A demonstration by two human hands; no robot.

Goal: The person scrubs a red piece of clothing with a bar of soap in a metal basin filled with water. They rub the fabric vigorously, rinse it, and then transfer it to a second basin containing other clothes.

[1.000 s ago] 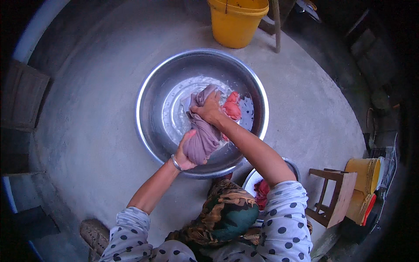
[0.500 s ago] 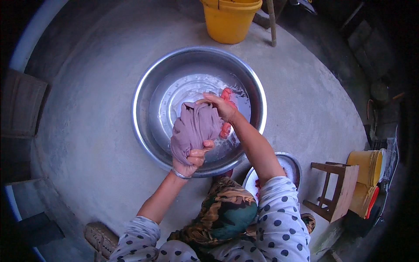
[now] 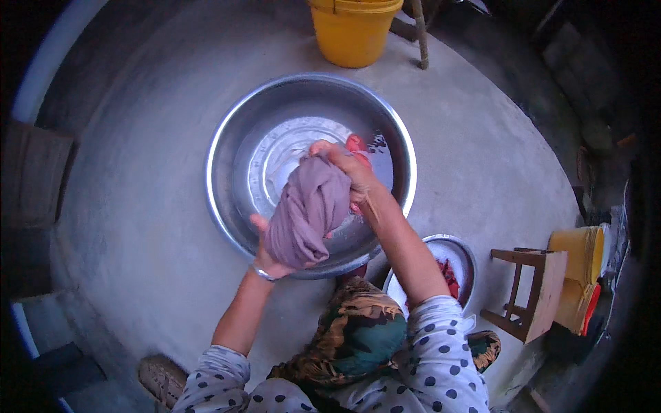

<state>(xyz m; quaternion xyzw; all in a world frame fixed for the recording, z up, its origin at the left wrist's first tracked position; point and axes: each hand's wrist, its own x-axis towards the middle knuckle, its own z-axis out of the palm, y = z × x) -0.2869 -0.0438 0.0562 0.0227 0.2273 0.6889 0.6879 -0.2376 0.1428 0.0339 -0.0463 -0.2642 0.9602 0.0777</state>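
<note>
A bunched, twisted mauve cloth point(image 3: 308, 206) is held between my two hands over a wide metal basin point(image 3: 222, 219). My left hand point(image 3: 274, 260) cups its near end from below, thumb apart and most of the fingers hidden under the folds. At the far end my right hand point(image 3: 348, 168) is closed round the cloth. Just past the right hand, a bundled red-pink cloth point(image 3: 356, 143) lies in the basin, partly covered by that hand. Shallow water shows on the basin's bottom.
A smaller metal basin point(image 3: 470, 265) with suds and dark red cloth point(image 3: 449, 277) stands by my right forearm. Farther right are a wooden stool point(image 3: 544, 296) and yellow buckets point(image 3: 575, 251). Another yellow bucket point(image 3: 354, 34) stands beyond the large basin, beside a wooden pole point(image 3: 420, 34).
My left hand has gone from a closed grip with fingers on top to cupping the cloth from beneath. The cloth is turned and more gathered, and the right hand wraps its far end more fully.
</note>
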